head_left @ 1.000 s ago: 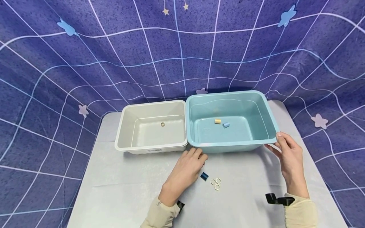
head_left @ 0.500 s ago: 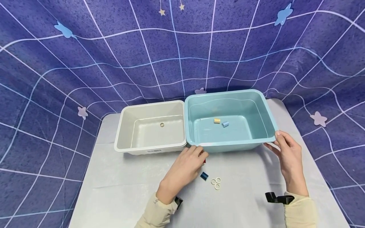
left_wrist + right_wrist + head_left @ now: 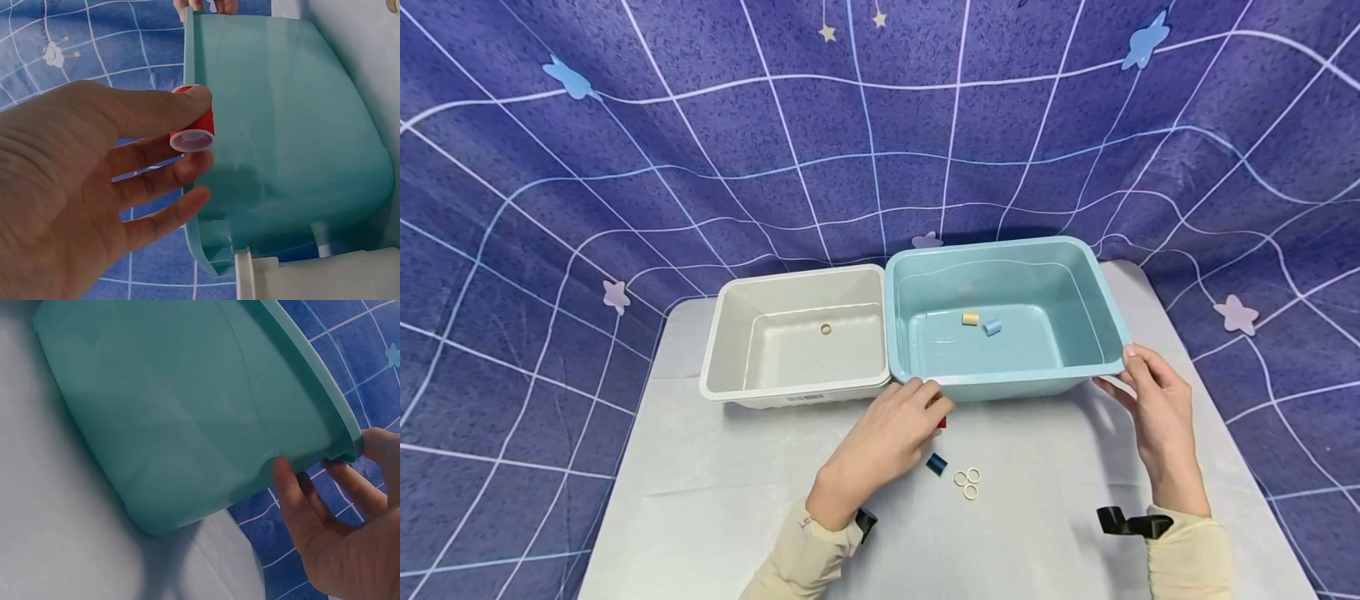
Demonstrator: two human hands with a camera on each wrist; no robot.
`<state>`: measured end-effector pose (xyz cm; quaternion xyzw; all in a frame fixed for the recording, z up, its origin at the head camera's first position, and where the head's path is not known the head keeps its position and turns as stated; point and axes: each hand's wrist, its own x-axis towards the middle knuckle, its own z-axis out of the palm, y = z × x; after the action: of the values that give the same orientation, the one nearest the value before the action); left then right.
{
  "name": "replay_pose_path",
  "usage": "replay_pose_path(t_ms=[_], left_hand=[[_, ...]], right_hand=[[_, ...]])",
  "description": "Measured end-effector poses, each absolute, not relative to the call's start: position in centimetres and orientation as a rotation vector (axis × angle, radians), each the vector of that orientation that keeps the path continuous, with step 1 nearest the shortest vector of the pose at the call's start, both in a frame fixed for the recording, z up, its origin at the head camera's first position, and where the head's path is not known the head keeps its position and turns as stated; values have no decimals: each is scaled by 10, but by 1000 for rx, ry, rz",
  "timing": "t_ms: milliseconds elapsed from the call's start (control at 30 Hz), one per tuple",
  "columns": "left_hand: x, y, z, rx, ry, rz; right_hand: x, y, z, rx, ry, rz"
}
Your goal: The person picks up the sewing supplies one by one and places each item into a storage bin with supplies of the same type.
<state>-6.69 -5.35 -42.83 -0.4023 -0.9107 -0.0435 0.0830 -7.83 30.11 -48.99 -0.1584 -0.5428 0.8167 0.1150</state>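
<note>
One red spool (image 3: 202, 124) is pinched by the fingers of the left hand (image 3: 883, 429) in front of the blue tub (image 3: 1022, 377), whose rim the right hand (image 3: 1163, 400) grips at the near right corner.

The head view was bright, with soft shadows on the tabletop (image 3: 700, 492) and faint glare inside the blue basin (image 3: 1022, 387); both wrist views were dimmer.
</note>
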Motion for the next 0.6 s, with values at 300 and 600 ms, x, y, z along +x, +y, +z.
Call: replay_pose_path(t_ms=[300, 600], left_hand=[[-72, -53, -419, -1226, -2674, -170], [-81, -53, -409, -1227, -2672, -186]], right_hand=[[-78, 301, -490, -470, -1611, 2381], [-78, 301, -490, -466, -1621, 2379]])
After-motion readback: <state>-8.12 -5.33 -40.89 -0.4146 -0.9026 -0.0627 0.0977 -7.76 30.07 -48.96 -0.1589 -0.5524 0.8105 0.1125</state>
